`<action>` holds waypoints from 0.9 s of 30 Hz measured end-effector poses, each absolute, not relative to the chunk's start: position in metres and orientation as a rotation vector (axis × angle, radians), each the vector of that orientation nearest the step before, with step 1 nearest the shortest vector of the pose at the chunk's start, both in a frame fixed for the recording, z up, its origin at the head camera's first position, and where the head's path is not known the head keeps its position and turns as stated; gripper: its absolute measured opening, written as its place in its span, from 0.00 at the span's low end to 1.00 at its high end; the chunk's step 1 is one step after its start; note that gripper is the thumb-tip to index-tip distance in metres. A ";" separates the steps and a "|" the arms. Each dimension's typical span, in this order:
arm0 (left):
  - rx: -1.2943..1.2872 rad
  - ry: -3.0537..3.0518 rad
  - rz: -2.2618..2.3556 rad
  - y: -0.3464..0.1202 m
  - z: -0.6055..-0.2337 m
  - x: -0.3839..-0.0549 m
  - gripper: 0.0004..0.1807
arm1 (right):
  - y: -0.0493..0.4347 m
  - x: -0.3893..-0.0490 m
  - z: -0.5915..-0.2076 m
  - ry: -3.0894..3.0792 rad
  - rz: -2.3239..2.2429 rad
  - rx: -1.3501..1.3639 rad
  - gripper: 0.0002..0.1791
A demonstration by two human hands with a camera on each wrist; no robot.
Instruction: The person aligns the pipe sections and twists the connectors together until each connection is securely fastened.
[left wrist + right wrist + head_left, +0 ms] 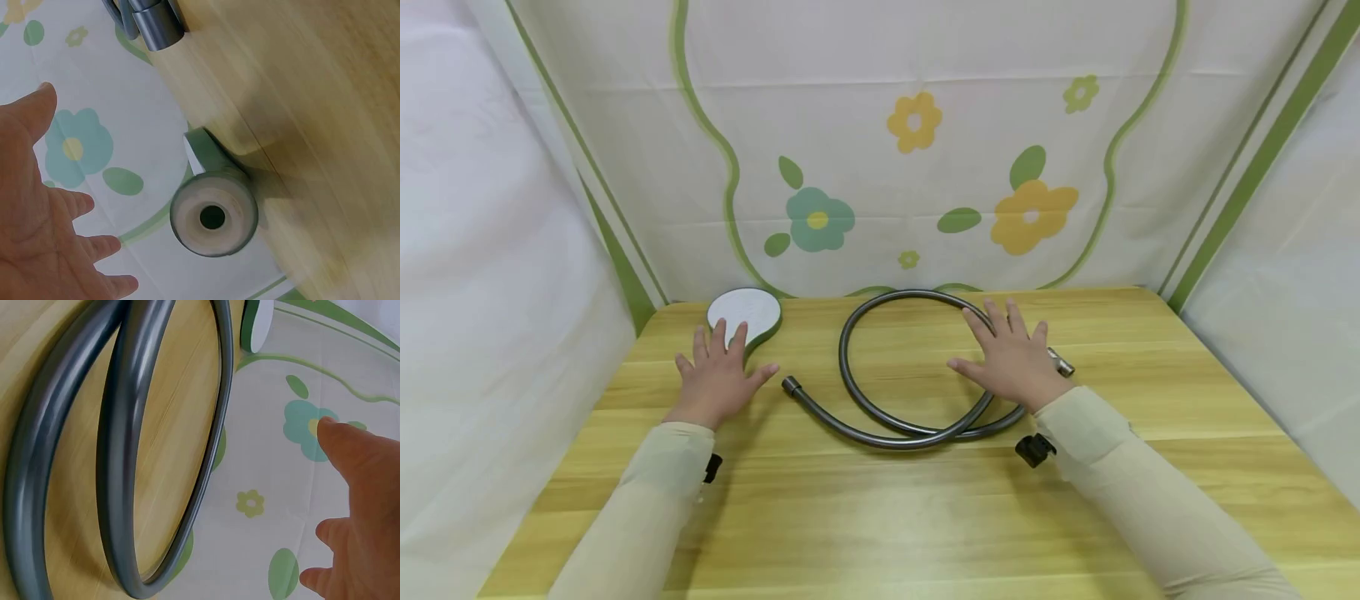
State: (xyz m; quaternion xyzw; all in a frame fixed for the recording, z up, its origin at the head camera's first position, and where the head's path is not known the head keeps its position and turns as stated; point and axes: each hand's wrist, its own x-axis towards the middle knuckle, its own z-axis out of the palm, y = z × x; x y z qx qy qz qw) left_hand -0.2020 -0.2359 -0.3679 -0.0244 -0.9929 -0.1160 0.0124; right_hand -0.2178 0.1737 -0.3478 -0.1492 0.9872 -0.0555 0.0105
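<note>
A shower head point(747, 307) with a white face and green back lies at the far left of the table; in the left wrist view the round, hollow end of its handle point(234, 215) faces the camera. My left hand point(715, 383) hovers over its handle with fingers spread, holding nothing. A dark grey shower hose point(880, 438) lies looped in the middle, one end fitting point(791, 386) towards the left hand. Over the loop's right side is my right hand point(1015, 362), fingers spread and free of any object. Beyond it shows the hose's other, silvery end fitting point(1062, 362).
The wooden table point(880, 525) carries these things. A white cloth with printed flowers point(910, 50) hangs behind its far edge, and white cloth sides point(497, 275) rise at left and right. Black wrist devices point(1035, 450) sit under both cuffs.
</note>
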 end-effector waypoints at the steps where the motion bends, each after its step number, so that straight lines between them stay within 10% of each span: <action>1: -0.073 -3.099 -0.364 -0.237 -0.368 -0.202 0.50 | 0.173 -0.218 -0.348 3.078 -0.168 -0.468 0.49; 27: 0.015 -3.137 -0.463 -0.260 -0.369 -0.202 0.53 | 0.141 -0.222 -0.354 3.055 -0.259 -0.561 0.46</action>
